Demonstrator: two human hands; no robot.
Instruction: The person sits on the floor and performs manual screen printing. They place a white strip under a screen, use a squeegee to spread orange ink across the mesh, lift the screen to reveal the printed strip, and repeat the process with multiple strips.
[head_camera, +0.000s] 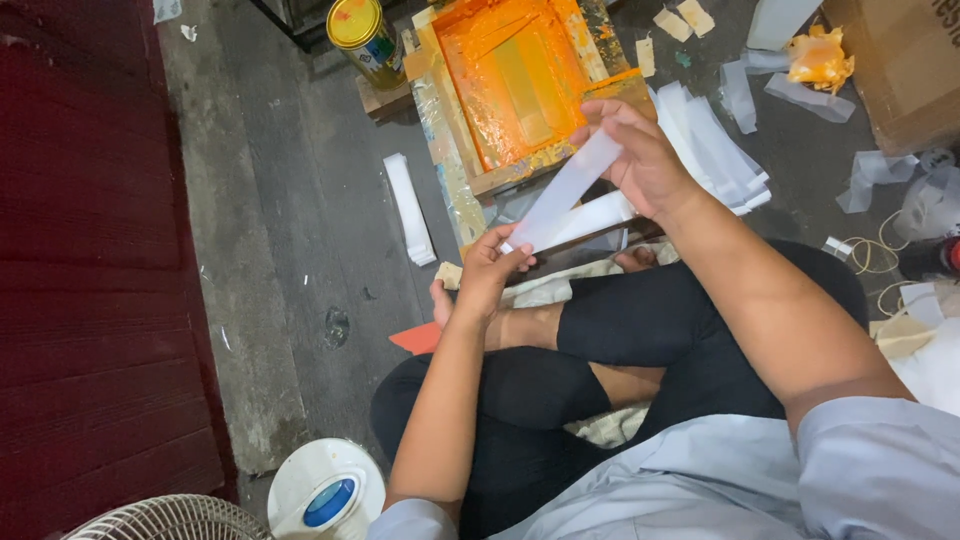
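One white strip (568, 190) held over the lap, long axis diagonal: low end pinched by left hand (490, 268), high end pinched by right hand (640, 160), pointing toward the orange-inked screen frame (510, 85). One tin can (365, 38) beside the frame.

Counts, head view:
- hands: 2, left hand (487, 270) and right hand (640, 160)
- white strip (565, 190) held between them: 1 clearly on top, more under it, number unclear
- orange-inked printing frame (510, 80): 1
- yellow-lidded tin (362, 35): 1
- white strip piles on the floor: 2, small stack (410, 208) left of the frame, fanned pile (720, 150) right of it
- cardboard box (900, 60): 1
- fan (260, 500): 1
- red-orange card (415, 338) by the foot: 1
- loose scraps top right: too many to count
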